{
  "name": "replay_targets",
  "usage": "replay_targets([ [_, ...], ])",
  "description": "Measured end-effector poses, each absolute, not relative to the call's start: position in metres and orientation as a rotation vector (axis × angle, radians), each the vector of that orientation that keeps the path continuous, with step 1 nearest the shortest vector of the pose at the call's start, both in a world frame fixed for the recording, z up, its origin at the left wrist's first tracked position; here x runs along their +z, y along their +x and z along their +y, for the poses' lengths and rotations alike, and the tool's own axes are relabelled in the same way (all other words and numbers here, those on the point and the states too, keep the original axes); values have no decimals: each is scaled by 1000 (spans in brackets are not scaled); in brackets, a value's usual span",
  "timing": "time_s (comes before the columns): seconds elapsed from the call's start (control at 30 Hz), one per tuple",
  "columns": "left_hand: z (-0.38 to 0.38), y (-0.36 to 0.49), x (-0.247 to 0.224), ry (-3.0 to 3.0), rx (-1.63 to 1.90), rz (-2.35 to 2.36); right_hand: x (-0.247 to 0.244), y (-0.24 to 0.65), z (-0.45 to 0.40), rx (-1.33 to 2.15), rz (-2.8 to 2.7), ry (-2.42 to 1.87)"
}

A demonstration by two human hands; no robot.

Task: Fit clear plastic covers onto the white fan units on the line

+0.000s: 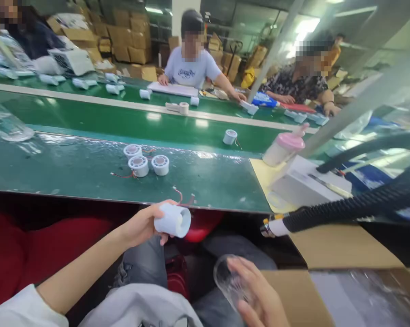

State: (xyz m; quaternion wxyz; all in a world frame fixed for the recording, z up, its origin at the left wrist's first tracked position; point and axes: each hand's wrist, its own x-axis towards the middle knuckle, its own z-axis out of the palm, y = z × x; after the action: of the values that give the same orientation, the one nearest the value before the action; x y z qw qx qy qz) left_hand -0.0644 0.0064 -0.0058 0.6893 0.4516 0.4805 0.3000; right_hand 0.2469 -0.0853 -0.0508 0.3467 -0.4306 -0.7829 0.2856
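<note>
A white cylindrical housing (173, 220) is gripped in the left hand (144, 225), whose fingers are curled around its body, with the open round end turned to the right; it is held just below the near edge of the green workbench (71, 175), above the lap. A clear plastic disc (229, 280) is held at its edge by the right hand (259, 297), low in the view and beside an open cardboard box (327, 281). The 2 hands are kept apart, the housing higher and to the left of the disc.

On the bench, 3 small white round motor parts (146, 161) with red wires are grouped close together, and 1 more (229, 136) is set farther back to the right. A pink-lidded bottle (283, 149) is seen to the right, just above a white device (307, 184). A black corrugated hose (354, 206) with a white nozzle is stretched across the right side. On the far side of the conveyor belt (123, 119), 3 other people are seated at work.
</note>
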Motion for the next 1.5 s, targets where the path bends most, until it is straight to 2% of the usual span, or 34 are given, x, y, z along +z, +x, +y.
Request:
replay_targets([
  [0.1,6,-33,-16,745,392,875,-34,213,-76,243,-2226,-1150],
  [0.17,11,-14,-18,870,225,847,-26,202,-69,20,-2234,-1273],
  [0.27,18,5,-14,1301,82,801,-22,201,-61,-108,-2262,-1478],
  [0.37,21,15,-6,1824,125,783,-25,210,-61,9,-2284,-1592],
  [0.47,18,19,-6,2016,232,792,-27,218,-65,424,-2179,-1581],
  [0.6,12,22,-20,1877,412,819,-24,221,-68,875,-1842,-1520],
  [0.87,14,23,-51,1995,536,662,-21,223,-59,1155,-1295,-1535],
  [1.1,10,24,-48,1461,378,625,-32,234,-54,1399,-1005,-1328],
  [1.2,8,24,-44,1233,389,660,-33,236,-59,1349,-1263,-1224],
  [1.37,6,20,-39,1123,343,670,-33,238,-70,853,-1792,-1255],
  [1.5,7,15,-32,1322,358,644,-33,239,-74,925,-1762,-1231],
])
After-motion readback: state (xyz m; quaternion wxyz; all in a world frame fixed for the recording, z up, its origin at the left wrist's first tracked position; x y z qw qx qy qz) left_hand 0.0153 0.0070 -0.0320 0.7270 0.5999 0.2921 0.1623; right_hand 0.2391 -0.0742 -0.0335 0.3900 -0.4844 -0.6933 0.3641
